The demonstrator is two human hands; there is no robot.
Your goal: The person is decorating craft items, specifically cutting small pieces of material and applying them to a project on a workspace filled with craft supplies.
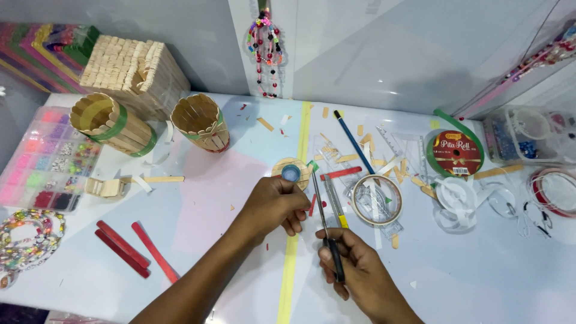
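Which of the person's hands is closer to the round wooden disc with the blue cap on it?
The left. The left hand lies just below the round wooden disc with the blue cap, fingertips almost at its edge. The right hand is lower and to the right, gripping a thin black-handled tool.

The scene is evenly and brightly lit from above. Soft, short shadows are cast just under the left hand [273, 207] and right hand [354, 270]. Mild glare is seen on the glossy wall beyond them. Slight wide-angle bending is noticed toward the edges.
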